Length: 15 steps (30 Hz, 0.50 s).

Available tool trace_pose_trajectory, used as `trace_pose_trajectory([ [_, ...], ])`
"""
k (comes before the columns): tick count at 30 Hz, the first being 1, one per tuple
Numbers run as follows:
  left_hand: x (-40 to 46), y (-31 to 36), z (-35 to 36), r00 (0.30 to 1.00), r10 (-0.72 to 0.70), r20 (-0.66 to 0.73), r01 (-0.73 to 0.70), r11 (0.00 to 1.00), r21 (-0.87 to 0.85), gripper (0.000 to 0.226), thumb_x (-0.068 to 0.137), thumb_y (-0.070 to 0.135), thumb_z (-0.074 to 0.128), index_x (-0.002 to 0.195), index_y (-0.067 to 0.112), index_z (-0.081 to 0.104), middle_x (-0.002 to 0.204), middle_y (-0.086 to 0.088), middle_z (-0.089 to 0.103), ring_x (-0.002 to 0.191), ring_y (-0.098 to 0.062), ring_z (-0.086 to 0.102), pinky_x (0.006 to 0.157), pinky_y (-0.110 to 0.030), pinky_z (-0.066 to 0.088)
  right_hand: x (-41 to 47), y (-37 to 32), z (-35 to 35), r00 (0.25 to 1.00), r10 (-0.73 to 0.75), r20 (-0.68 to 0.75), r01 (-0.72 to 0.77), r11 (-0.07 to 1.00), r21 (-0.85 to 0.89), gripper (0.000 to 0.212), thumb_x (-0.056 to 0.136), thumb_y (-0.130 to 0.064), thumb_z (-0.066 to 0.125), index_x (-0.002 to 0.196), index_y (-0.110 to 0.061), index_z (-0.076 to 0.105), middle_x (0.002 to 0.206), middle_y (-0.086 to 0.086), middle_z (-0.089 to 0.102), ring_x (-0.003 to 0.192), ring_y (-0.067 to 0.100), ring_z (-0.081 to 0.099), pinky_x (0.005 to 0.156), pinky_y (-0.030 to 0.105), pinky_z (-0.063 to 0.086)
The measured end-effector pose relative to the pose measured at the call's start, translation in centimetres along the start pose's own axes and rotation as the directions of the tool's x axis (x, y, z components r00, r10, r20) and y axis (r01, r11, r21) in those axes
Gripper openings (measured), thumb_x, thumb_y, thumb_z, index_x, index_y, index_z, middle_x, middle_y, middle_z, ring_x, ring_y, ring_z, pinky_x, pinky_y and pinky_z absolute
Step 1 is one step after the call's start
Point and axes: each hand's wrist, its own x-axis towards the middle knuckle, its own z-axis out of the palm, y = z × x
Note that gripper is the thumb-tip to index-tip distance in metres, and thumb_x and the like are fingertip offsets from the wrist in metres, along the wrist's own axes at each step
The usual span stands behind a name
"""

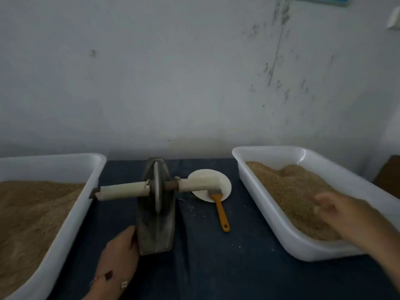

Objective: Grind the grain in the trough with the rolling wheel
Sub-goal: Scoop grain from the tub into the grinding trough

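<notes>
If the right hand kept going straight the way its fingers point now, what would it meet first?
Most likely the grain heaped in the right tub: the right hand hovers blurred above it, fingers aimed left and downward. Depth is unclear.

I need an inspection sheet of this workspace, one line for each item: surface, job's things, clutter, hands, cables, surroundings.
Surface: dark blue cloth covers the table, with a few pale crumbs on it.
Job's things: dark trough in the middle; rolling wheel stands upright in it, its axle handles wrapped in pale material.
Clutter: right tub and left tub, both white, hold tan grain; orange-handled brush lies partly on a white plate.
Hands: left hand touches the trough's near left side; right hand, blurred, is over the right tub's grain.
Cables: nothing seen.
Surroundings: scuffed pale wall behind.
</notes>
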Motion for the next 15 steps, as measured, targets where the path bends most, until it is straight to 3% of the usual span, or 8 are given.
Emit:
trace_pose_trajectory([
  [3, 0.4, -0.5, -0.1, 1.0, -0.017, 0.023, 0.017, 1.0, 0.006, 0.022, 0.1, 0.022, 0.039, 0.09, 0.024, 0.059, 0.091, 0.004, 0.061, 0.082, -0.011, 0.055, 0.073, -0.03, 0.044, 0.7, 2.9, -1.1, 0.973, 0.129, 0.191, -0.089, 0.975, -0.205, 0.047, 0.1, -0.031, 0.038, 0.146, -0.031, 0.029, 0.144, -0.004, 0.042, 0.121, 0.012, 0.047, 0.097, 0.022, 0.039],
  [5, 0.3, -0.5, -0.2, 0.999, -0.012, 0.046, 0.012, 1.0, 0.005, 0.021, 0.1, 0.023, 0.04, 0.092, 0.024, 0.059, 0.092, 0.004, 0.061, 0.081, -0.01, 0.054, 0.071, -0.029, 0.043, 1.1, 3.7, -1.3, 0.936, 0.161, 0.312, -0.067, 0.954, -0.292, 0.053, 0.099, -0.031, 0.041, 0.148, -0.034, 0.021, 0.147, -0.005, 0.037, 0.124, 0.011, 0.044, 0.091, 0.016, 0.037],
  [7, 0.2, -0.6, -0.1, 0.999, -0.013, 0.045, 0.013, 1.0, 0.004, 0.02, 0.1, 0.023, 0.04, 0.094, 0.026, 0.059, 0.09, 0.005, 0.06, 0.08, -0.009, 0.054, 0.069, -0.029, 0.042, 1.6, 3.7, -1.3, 0.931, 0.131, 0.341, -0.015, 0.946, -0.322, 0.043, 0.096, -0.034, 0.048, 0.138, -0.03, 0.038, 0.128, -0.012, 0.051, 0.104, 0.002, 0.051, 0.071, 0.009, 0.036],
  [8, 0.0, -0.5, -0.2, 0.999, -0.018, 0.042, 0.018, 1.0, 0.011, 0.019, 0.1, 0.023, 0.04, 0.094, 0.027, 0.059, 0.09, 0.006, 0.059, 0.08, -0.009, 0.054, 0.069, -0.029, 0.041, 1.7, 3.4, -1.5, 0.943, 0.112, 0.312, -0.003, 0.945, -0.328, 0.029, 0.095, -0.036, 0.05, 0.123, -0.031, 0.045, 0.109, -0.018, 0.053, 0.09, -0.004, 0.05, 0.061, 0.007, 0.035],
  [10, 0.0, -0.5, -0.2, 0.999, -0.029, 0.046, 0.028, 1.0, 0.006, 0.019, 0.1, 0.023, 0.041, 0.094, 0.027, 0.058, 0.091, 0.005, 0.059, 0.081, -0.012, 0.054, 0.069, -0.03, 0.041, 2.3, 2.9, -1.3, 0.942, 0.109, 0.318, 0.01, 0.937, -0.35, 0.012, 0.095, -0.041, 0.05, 0.098, -0.033, 0.041, 0.085, -0.021, 0.043, 0.072, -0.006, 0.041, 0.051, 0.008, 0.033],
  [12, -0.1, -0.5, -0.1, 0.998, -0.03, 0.053, 0.03, 0.999, 0.011, 0.02, 0.1, 0.023, 0.04, 0.092, 0.028, 0.058, 0.093, 0.004, 0.061, 0.082, -0.013, 0.054, 0.071, -0.031, 0.042, 2.8, 2.3, -0.6, 0.933, 0.104, 0.346, 0.039, 0.923, -0.384, 0.011, 0.094, -0.04, 0.053, 0.09, -0.032, 0.045, 0.081, -0.019, 0.045, 0.07, -0.005, 0.042, 0.053, 0.008, 0.035],
  [13, -0.1, -0.5, 0.0, 0.998, -0.031, 0.053, 0.03, 0.999, 0.012, 0.02, 0.1, 0.023, 0.04, 0.091, 0.029, 0.057, 0.094, 0.003, 0.061, 0.083, -0.013, 0.054, 0.072, -0.031, 0.042, 2.8, 1.8, -0.4, 0.917, 0.107, 0.384, 0.066, 0.909, -0.41, 0.009, 0.093, -0.038, 0.055, 0.095, -0.03, 0.052, 0.085, -0.016, 0.052, 0.075, -0.003, 0.048, 0.06, 0.008, 0.039],
  [15, -0.2, -0.5, -0.1, 0.998, -0.036, 0.059, 0.036, 0.999, -0.004, 0.019, 0.1, 0.024, 0.04, 0.092, 0.03, 0.057, 0.096, 0.003, 0.06, 0.085, -0.014, 0.054, 0.074, -0.03, 0.04, 3.3, 1.6, 0.3, 0.893, 0.158, 0.42, 0.073, 0.873, -0.483, 0.024, 0.089, -0.038, 0.059, 0.109, -0.024, 0.059, 0.099, -0.008, 0.062, 0.089, 0.006, 0.058, 0.077, 0.017, 0.048],
])
